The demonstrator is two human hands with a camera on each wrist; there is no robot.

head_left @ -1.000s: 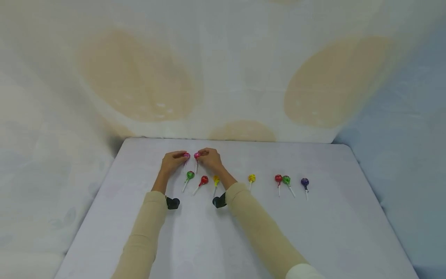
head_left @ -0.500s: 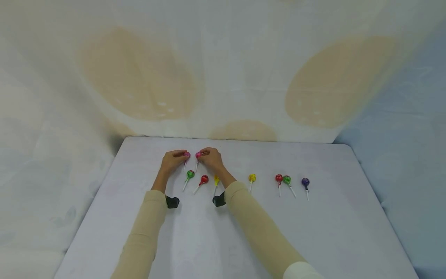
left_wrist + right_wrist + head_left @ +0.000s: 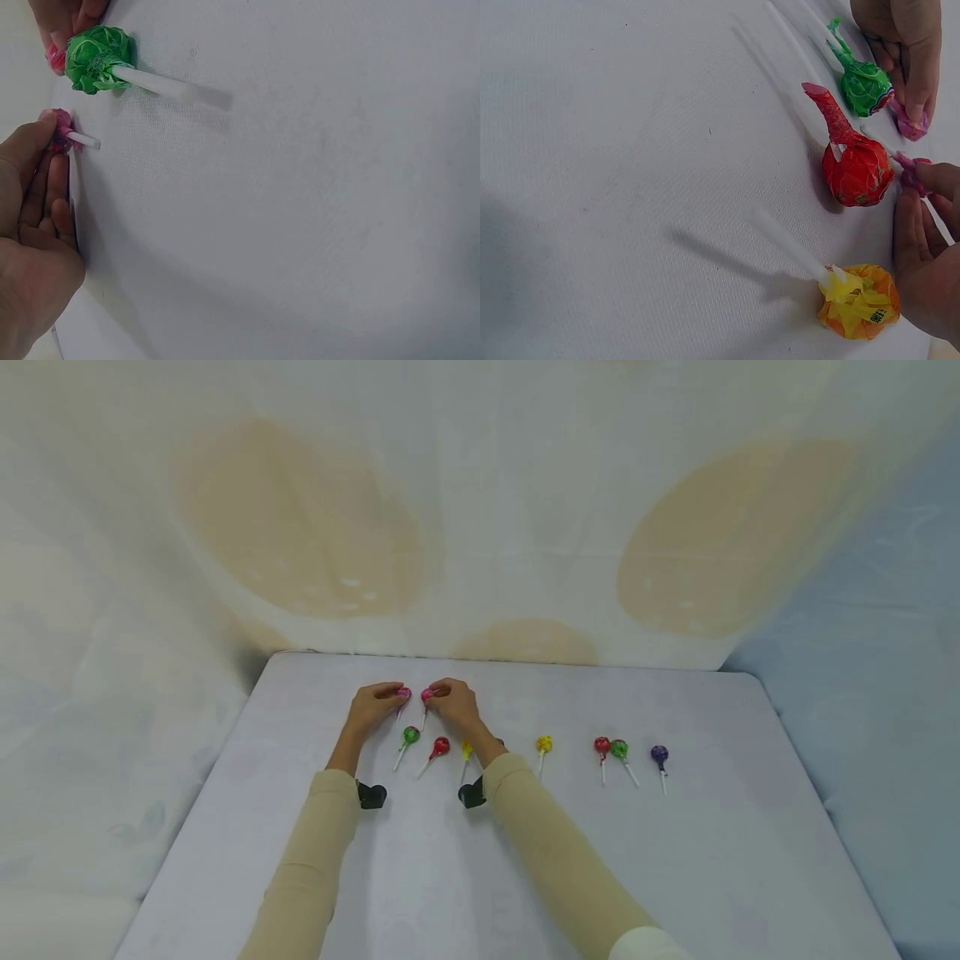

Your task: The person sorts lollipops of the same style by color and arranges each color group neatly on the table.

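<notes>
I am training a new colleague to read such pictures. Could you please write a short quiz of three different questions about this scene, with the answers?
1. True or false: each hand pinches a pink lollipop.
2. Multiple choice: which lollipop lies farthest to the person's right? A. yellow B. purple C. green
3. Fill in: the lollipops lie on a ____ table.

Key
1. True: the left hand pinches the left pink lollipop, and the right hand pinches the right pink lollipop.
2. B: the purple lollipop lies beyond the yellow lollipop and the green lollipop.
3. White: the table is white.
</notes>
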